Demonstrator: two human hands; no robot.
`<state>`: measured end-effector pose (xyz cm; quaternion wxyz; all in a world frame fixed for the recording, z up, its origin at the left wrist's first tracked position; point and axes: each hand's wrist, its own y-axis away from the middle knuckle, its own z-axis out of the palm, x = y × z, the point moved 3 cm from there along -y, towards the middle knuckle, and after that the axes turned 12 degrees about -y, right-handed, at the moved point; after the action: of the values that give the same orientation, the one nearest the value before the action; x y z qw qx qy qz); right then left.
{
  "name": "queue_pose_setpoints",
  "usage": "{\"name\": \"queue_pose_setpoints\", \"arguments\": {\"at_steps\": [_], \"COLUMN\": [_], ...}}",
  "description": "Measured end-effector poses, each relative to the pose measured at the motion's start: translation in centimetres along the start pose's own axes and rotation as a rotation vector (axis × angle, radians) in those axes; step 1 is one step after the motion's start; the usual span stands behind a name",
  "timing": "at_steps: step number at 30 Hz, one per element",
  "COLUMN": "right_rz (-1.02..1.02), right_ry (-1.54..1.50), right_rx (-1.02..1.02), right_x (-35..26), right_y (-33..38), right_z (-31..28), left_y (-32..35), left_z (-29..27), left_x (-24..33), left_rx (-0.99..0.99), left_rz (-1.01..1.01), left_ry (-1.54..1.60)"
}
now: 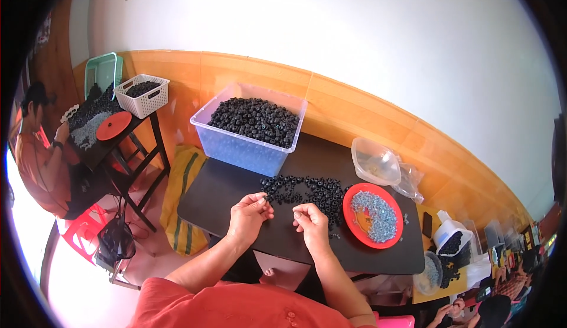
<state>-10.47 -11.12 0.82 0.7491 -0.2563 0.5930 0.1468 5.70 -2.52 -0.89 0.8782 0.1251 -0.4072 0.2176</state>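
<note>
At the far left of the frame, one other person [44, 162] sits on one pink stool [82, 233] at one dark side bench [133, 126]. It has one green basket [106, 68], one white basket [144, 100], one round red lid [113, 125] and one grey heap [88, 132]. Next comes one yellow sack [182, 204] on the floor.

In the middle, one big clear bin [239, 150] sits on the near bench [215, 189], full of round black parts [254, 121], too many to count. Below it, the left hand [248, 217] pinches one small dark part [265, 198]. Beside it, the right hand [312, 220] has curled fingers; I cannot tell if it holds a tiny thing. Just above the two hands lie loose black parts [325, 198], too many to count.

To their right is one red plate [381, 244] of tiny pale blue bits [378, 218]. Behind it are one clear tub [372, 164] and one plastic bag [411, 180]. At the lower right, one white tub [446, 233] lies tipped near one round clear bowl [426, 276].
</note>
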Motion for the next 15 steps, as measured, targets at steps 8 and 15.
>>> {"name": "queue_pose_setpoints", "arguments": {"at_steps": [8, 15], "right_rz": [0.127, 0.187], "right_ry": [-0.289, -0.538], "right_rx": [-0.016, -0.096], "right_x": [-0.4, -1.1], "right_y": [0.1, -1.0], "right_z": [-0.4, -1.5], "left_y": [1.4, 0.5], "left_z": [2.5, 2.8], "left_x": [-0.9, -2.2], "left_rx": [-0.082, -0.171], "left_rz": [-0.059, -0.040], "left_ry": [-0.042, -0.116]}}
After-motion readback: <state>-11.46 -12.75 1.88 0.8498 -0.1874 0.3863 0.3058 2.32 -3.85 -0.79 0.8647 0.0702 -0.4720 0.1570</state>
